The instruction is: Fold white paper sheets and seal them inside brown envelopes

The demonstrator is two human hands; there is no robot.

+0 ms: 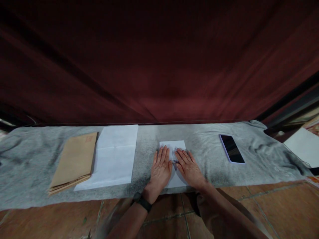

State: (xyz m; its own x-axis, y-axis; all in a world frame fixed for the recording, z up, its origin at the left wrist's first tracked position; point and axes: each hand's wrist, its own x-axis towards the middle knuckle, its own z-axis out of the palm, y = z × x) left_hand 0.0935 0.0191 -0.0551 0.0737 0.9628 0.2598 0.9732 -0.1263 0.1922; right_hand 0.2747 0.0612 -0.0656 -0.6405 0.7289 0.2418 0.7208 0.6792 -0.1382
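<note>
Both hands lie flat, palms down and fingers stretched out, side by side on a small folded white sheet (172, 145) near the middle of the table (204, 146): the left hand (161, 167), with a dark band at its wrist, and the right hand (188, 166) press on the smooth paper without gripping it. The table is covered by a soft, mottled grey cloth with shallow wrinkles. Well to the left lie a larger creased white sheet (113, 157) and a flat stack of tan envelopes (74, 161) touching its edge, while a glossy black phone (232, 149) lies to the right.
</note>
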